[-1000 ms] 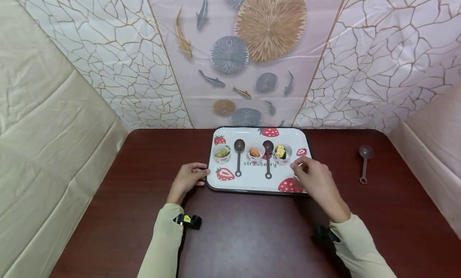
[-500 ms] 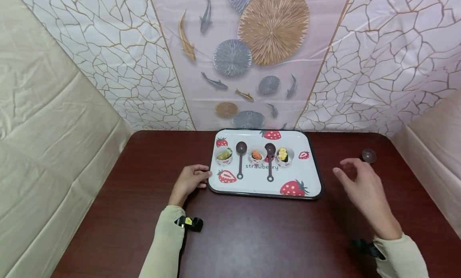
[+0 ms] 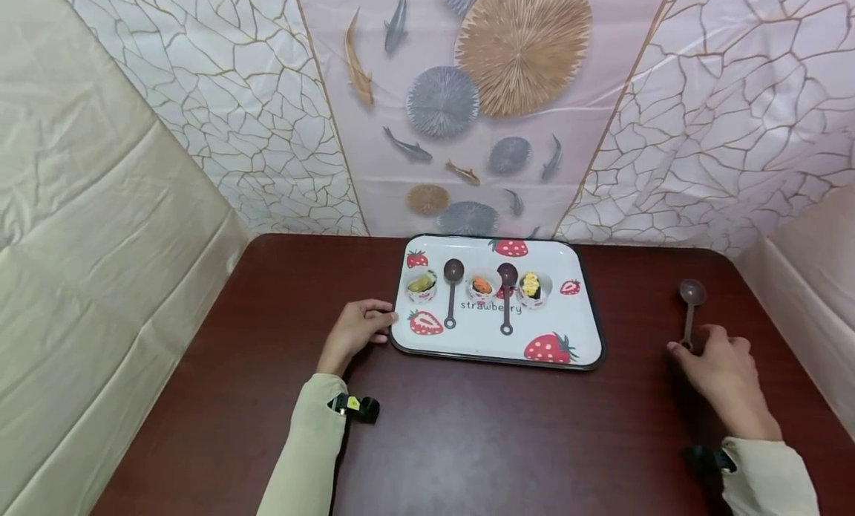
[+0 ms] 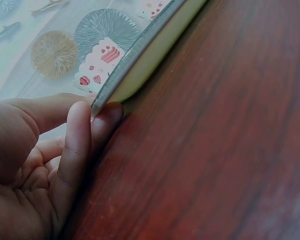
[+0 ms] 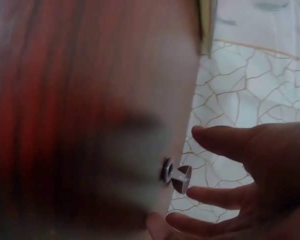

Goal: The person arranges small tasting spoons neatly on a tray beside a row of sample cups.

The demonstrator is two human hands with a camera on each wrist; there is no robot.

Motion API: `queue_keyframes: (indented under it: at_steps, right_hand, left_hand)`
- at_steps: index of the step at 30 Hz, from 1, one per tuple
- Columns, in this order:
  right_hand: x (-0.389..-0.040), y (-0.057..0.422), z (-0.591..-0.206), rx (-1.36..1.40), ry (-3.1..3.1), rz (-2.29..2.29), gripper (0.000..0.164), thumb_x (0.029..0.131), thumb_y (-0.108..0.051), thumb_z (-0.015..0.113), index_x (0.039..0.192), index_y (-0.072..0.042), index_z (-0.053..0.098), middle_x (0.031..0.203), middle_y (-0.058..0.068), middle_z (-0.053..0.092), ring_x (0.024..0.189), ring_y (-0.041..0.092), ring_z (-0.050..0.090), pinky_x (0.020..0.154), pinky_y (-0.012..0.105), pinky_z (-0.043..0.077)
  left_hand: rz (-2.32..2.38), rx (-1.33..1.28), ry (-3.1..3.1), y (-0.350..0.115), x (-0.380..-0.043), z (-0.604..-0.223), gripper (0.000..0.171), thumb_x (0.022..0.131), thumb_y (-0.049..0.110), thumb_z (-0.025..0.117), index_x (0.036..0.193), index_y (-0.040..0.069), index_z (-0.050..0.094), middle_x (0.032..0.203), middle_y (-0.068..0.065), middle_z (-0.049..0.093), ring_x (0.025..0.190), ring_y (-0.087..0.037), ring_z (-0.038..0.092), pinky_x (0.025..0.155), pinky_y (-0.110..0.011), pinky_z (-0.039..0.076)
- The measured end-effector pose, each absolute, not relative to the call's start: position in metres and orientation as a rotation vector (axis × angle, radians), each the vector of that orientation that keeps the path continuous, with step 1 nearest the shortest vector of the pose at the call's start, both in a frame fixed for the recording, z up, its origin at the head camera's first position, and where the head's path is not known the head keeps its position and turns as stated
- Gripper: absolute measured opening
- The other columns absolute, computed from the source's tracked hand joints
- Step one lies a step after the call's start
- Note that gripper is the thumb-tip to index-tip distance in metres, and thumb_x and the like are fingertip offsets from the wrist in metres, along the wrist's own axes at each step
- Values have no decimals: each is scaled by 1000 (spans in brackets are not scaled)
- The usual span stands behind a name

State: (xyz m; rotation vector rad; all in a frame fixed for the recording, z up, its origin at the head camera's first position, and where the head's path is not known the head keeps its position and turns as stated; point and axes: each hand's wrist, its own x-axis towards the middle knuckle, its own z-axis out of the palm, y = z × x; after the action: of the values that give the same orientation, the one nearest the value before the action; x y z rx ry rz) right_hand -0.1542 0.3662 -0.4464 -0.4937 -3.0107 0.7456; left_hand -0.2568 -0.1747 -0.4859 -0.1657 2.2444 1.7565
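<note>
A white strawberry-print tray (image 3: 494, 345) with a dark rim lies at the back of the table. My left hand (image 3: 358, 329) grips its left edge; in the left wrist view, the thumb and fingers meet at the tray's corner (image 4: 135, 75). To the tray's right lies a lone brown measuring spoon (image 3: 691, 315), bowl away from me. Around the end of its handle is my right hand (image 3: 724, 371). In the right wrist view, thumb and fingers stand apart with the measuring spoon (image 5: 180, 176) showing in the gap, not visibly touched.
On the tray stand three small printed cups: one with green food (image 3: 421, 283), one with orange (image 3: 481, 285), one with yellow (image 3: 531, 287). Two dark measuring spoons, a left one (image 3: 451, 293) and a right one (image 3: 507, 297), lie between them. Patterned cloth (image 3: 427, 159) hangs behind the table.
My right hand has left the tray's right side and moved right to the lone measuring spoon's handle. My left hand stays at the tray's edge. The head view has shifted slightly.
</note>
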Motion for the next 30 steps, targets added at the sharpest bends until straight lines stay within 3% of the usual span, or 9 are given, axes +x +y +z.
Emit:
queue_keyframes:
  at_steps: [3, 5, 10, 15, 21, 26, 30]
  right_hand:
    - [-160, 370, -444, -517, -3043, 703, 71, 105, -27, 61, 133, 31, 32, 118, 57, 36, 106, 72, 40, 86, 77, 41]
    - [-166, 372, -441, -493, -3079, 685, 64, 104, -27, 63, 118, 31, 41, 107, 53, 42, 98, 69, 45, 80, 73, 45]
    - [-177, 376, -439, -429, -3143, 702, 41, 104, -24, 62, 77, 6, 55, 75, 23, 50, 73, 41, 52, 59, 47, 46]
    - [-180, 380, -438, -425, -3162, 723, 42, 105, -18, 59, 65, -7, 54, 62, 5, 45, 64, 28, 49, 55, 36, 39]
    - [-180, 383, -438, -402, -3200, 745, 47, 107, -19, 56, 60, -12, 54, 57, -2, 43, 60, 23, 49, 55, 34, 38]
    - [-175, 385, -439, -424, -3176, 849, 38, 107, -19, 59, 75, 0, 70, 61, -1, 61, 59, 18, 61, 57, 34, 45]
    - [-172, 386, -441, -447, -3138, 931, 32, 106, -17, 62, 88, 7, 72, 66, 0, 69, 61, 15, 68, 62, 35, 50]
  left_hand:
    - [1747, -168, 2250, -176, -259, -483, 32, 98, 13, 76, 127, -1, 71, 96, -9, 75, 71, -12, 67, 63, -24, 62]
    - [1742, -178, 2252, -178, -260, -482, 32, 98, 13, 76, 127, -1, 71, 97, -10, 75, 71, -12, 67, 63, -24, 62]
    - [1744, -182, 2252, -184, -260, -483, 33, 98, 13, 76, 128, -1, 71, 100, -10, 76, 74, -10, 69, 64, -24, 62]
    - [1748, -168, 2248, -183, -260, -483, 34, 99, 13, 76, 129, -2, 70, 102, -11, 76, 76, -10, 69, 65, -24, 63]
    - [1749, -160, 2240, -179, -261, -484, 35, 99, 14, 75, 130, -2, 70, 101, -11, 75, 73, -10, 69, 65, -23, 62]
    - [1746, -164, 2232, -177, -260, -486, 35, 99, 14, 75, 129, -3, 70, 97, -9, 75, 71, -11, 68, 64, -23, 62]
    - [1747, -156, 2227, -174, -260, -488, 36, 99, 14, 76, 129, -2, 70, 98, -9, 75, 72, -11, 68, 64, -23, 62]
